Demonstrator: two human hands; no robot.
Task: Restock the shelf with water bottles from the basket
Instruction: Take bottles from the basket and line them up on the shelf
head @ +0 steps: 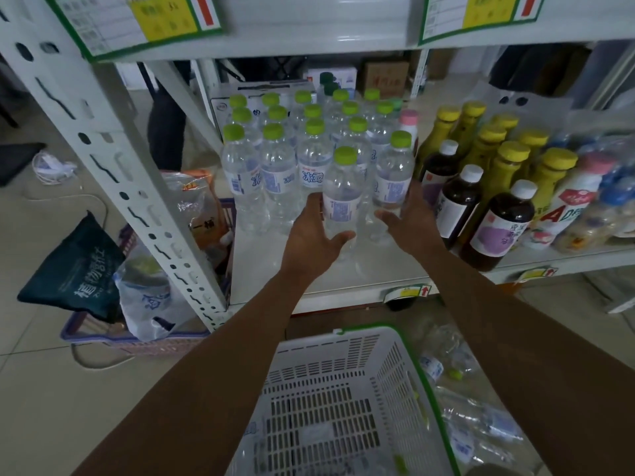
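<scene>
Several clear water bottles with green caps (275, 159) stand in rows on the white shelf (271, 269). My left hand (311, 238) grips the front bottle (343, 187) low on its body, thumb curled round it. My right hand (410, 221) wraps round the lower part of the neighbouring bottle (395, 170) at the right end of the front row. Both bottles stand upright on the shelf board. Below my arms is the white basket (326, 389) with a green rim, and more clear bottles (474, 413) lie to the right of that rim.
Dark juice bottles with white caps (494, 221) and yellow-capped bottles (508, 159) stand close to the right of the water. A perforated shelf post (137, 187) slants at the left. A purple basket (137, 341) with bags sits on the floor.
</scene>
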